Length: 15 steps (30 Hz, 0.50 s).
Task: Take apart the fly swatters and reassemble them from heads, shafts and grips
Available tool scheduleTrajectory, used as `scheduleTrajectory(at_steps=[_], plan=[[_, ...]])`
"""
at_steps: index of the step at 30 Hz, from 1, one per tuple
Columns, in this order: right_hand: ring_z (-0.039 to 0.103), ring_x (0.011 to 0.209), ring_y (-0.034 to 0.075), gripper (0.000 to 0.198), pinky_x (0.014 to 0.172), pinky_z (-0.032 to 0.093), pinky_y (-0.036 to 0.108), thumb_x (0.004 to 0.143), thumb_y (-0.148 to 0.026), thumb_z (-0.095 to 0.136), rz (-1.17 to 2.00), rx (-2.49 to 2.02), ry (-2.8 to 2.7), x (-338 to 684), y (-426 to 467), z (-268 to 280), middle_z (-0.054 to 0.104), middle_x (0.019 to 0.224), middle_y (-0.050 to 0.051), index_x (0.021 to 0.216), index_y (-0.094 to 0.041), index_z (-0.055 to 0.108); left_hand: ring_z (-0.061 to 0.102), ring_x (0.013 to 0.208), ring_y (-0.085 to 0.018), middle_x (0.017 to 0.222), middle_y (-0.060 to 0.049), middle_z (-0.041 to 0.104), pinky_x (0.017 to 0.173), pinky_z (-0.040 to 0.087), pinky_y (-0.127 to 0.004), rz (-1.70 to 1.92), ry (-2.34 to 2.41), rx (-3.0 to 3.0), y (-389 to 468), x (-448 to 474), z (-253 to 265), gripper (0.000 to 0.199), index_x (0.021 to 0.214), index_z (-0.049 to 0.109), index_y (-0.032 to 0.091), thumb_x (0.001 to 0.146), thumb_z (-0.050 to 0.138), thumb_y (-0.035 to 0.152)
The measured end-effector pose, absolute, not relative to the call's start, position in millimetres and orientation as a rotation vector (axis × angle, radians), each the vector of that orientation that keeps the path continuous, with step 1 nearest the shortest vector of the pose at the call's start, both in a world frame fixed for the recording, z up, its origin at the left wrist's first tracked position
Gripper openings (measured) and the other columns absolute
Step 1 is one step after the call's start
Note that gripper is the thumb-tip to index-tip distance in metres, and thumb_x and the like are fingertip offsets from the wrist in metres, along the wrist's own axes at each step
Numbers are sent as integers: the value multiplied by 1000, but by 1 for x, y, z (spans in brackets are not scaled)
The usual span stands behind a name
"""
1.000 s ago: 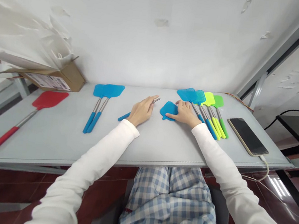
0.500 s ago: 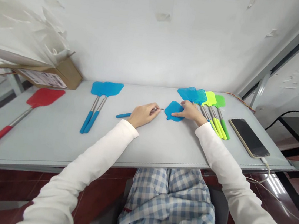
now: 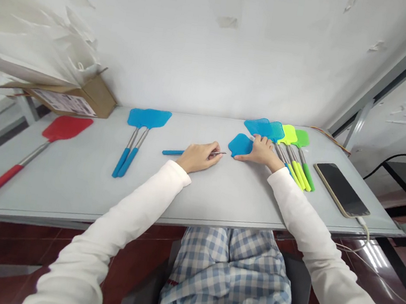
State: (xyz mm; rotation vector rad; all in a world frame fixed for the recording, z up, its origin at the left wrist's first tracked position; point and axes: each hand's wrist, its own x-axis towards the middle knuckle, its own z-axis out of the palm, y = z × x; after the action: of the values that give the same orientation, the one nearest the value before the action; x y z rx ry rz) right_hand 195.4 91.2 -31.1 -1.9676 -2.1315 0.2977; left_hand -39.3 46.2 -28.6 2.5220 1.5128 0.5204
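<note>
My left hand [image 3: 200, 157] is closed around the metal rod of a fly swatter handle [image 3: 173, 152]. Its blue grip sticks out to the left, and the thin rod tip shows past my fingers on the right. To the right of that tip, my right hand [image 3: 262, 151] grasps a separate blue fly swatter head [image 3: 240, 144] by its right side, thumb along the near edge. A small gap lies between rod tip and head. My palm and fingers hide part of the head.
Two blue fly swatters [image 3: 140, 135] lie left of my hands, with a red fly swatter [image 3: 66, 127] farther left. Behind my right hand lie several blue, yellow and green swatters [image 3: 302, 137]. A phone [image 3: 341, 189] with a cable sits right; a cardboard box [image 3: 99, 96] stands back left.
The blue head has turned slightly in my right hand, and its neck tab shows less. My left hand keeps its hold on the handle. The whole view has shifted a little.
</note>
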Motion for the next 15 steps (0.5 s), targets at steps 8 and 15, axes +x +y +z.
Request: scheduleTrajectory(at_steps=[8, 15], plan=[[40, 130, 49, 119, 105, 31, 59, 40, -72, 85, 379, -2095, -2054, 202, 96, -25, 47, 131, 32, 130, -4, 46, 66, 77, -17, 82, 0, 71, 67, 39, -26, 527, 1453, 2508, 44, -36, -28, 33, 109, 66, 26, 94, 45, 46], [52, 122, 40, 88, 104, 41, 55, 53, -60, 85, 539, -1595, -1902, 217, 108, -28, 58, 125, 19, 122, -14, 55, 69, 90, -18, 100, -1, 75, 69, 40, -26, 617, 1480, 2517, 43, -38, -26, 34, 114, 66, 28, 98, 40, 43]])
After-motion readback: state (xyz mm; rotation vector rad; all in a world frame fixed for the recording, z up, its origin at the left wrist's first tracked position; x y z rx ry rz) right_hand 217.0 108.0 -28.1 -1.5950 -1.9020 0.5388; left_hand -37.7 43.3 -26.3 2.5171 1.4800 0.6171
